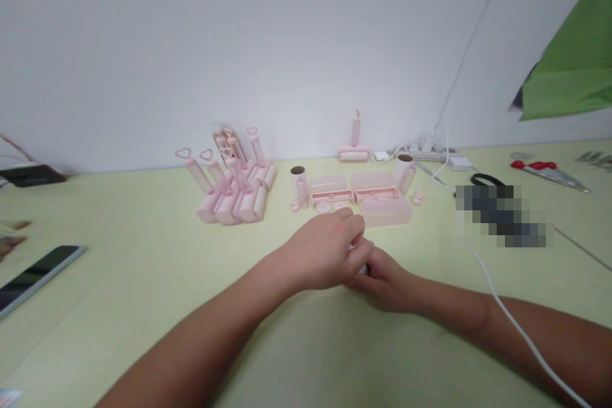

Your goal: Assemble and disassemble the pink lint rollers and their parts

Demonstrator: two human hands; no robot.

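My left hand (325,252) and my right hand (385,277) meet at the middle of the pale yellow table (143,306), fingers curled together round a small white piece (359,256) that is mostly hidden. Just beyond them lie pink plastic parts: a translucent pink case (386,211), two open pink trays (354,194), small round pink caps (323,207) and two paper rolls (298,180). A cluster of finished pink rollers with heart-shaped handles (234,185) stands at the left of these.
A single pink roller (354,143) stands by the wall. A phone (36,275) lies at the left edge. A white cable (507,306) crosses my right forearm. A power strip (433,153), red-handled scissors (545,171) and a green sheet (574,70) are at the right.
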